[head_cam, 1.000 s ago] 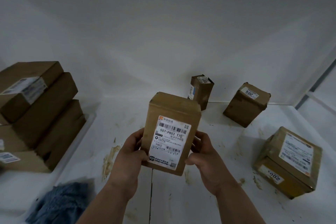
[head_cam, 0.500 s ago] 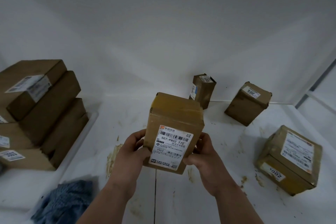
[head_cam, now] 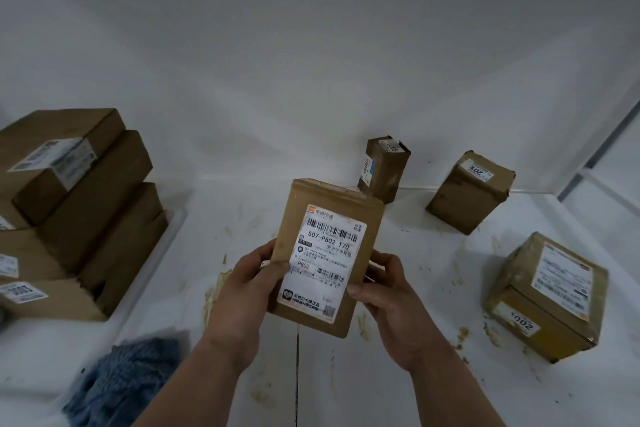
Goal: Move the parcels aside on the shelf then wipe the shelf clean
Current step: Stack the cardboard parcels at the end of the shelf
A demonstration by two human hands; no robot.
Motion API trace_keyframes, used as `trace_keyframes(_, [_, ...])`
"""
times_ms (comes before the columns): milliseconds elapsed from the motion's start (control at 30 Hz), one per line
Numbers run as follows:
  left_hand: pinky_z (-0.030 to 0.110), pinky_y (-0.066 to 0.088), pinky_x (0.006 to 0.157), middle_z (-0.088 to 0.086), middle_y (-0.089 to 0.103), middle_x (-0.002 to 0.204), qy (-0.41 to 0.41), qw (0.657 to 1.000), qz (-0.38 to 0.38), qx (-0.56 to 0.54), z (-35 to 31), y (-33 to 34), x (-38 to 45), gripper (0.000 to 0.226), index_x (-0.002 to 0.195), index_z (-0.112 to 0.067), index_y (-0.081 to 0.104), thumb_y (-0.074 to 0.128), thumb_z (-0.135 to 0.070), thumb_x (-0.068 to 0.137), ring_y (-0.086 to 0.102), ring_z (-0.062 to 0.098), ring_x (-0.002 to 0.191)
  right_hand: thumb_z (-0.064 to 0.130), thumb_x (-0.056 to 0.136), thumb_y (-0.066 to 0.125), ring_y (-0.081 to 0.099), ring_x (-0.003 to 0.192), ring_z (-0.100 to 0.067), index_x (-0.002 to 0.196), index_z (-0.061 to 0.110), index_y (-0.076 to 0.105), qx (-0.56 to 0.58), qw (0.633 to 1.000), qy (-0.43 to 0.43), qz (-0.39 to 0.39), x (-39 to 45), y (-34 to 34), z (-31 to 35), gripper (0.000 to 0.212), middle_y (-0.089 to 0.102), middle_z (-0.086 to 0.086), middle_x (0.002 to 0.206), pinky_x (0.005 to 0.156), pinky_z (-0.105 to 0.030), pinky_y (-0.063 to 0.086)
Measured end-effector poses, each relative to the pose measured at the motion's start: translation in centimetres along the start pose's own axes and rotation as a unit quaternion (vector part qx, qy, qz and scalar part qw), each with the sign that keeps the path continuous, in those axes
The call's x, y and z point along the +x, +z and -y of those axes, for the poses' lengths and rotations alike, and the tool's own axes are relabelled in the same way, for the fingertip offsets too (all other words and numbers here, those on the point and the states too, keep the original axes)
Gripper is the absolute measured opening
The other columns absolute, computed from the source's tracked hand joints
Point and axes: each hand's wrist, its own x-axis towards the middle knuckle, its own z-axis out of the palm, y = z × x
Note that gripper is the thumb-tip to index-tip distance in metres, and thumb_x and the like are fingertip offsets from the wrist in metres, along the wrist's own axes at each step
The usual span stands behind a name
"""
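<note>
Left hand [head_cam: 242, 291] and right hand [head_cam: 388, 298] both grip a labelled cardboard parcel [head_cam: 325, 253], held upright above the stained white shelf [head_cam: 398, 374]. Three parcels sit right; a blue cloth [head_cam: 121, 385] lies lower left.

Left hand [head_cam: 247, 288] and right hand [head_cam: 388, 291] both raised, fingers curled, thumbs forward, gripping.
</note>
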Motion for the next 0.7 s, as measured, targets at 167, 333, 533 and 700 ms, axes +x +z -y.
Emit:
trace_keyframes(167, [0.038,0.056,0.078,0.0,0.075,0.098,-0.009,1.0,-0.009,-0.029,0.5,-0.2,0.2,0.02,0.114,-0.023,0.063,0.055,-0.029,0.095,0.071,0.021,0.089,0.042,0.051,0.09,0.061,0.117,-0.021,0.124,0.027,0.056,0.02,1.0,-0.003,-0.02,0.0,0.4,0.6,0.082,0.064,-0.001,0.125,0.101,-0.044,0.046])
trace_keyframes(333, [0.052,0.054,0.087,0.008,0.072,0.101,-0.066,0.994,-0.04,-0.08,1.1,-1.0,0.7,0.014,0.107,-0.02,0.056,0.049,-0.029,0.099,0.067,0.027,0.089,0.029,0.071,0.074,0.06,0.115,-0.015,0.119,0.029,0.067,-0.005,0.999,-0.029,-0.019,-0.2,0.7,0.8,0.049,0.066,0.011,0.119,0.099,-0.042,0.049])
trace_keyframes(533, [0.056,0.054,0.085,0.007,0.068,0.109,-0.145,0.98,-0.045,-0.127,1.4,-1.2,0.7,0.02,0.11,-0.019,0.057,0.04,-0.029,0.103,0.065,0.028,0.1,0.035,0.061,0.081,0.063,0.114,-0.013,0.119,0.031,0.069,-0.009,0.999,-0.047,-0.024,-0.3,1.4,1.1,0.059,0.066,0.009,0.122,0.1,-0.042,0.051])
trace_keyframes(700, [0.041,0.058,0.07,0.007,0.07,0.107,-0.149,0.98,-0.041,-0.128,1.1,-1.1,0.5,0.021,0.108,-0.022,0.062,0.047,-0.034,0.1,0.069,0.026,0.09,0.031,0.071,0.071,0.067,0.108,-0.015,0.12,0.027,0.068,0.023,0.998,-0.052,-0.039,-0.6,1.4,1.6,0.05,0.069,0.004,0.12,0.095,-0.04,0.053])
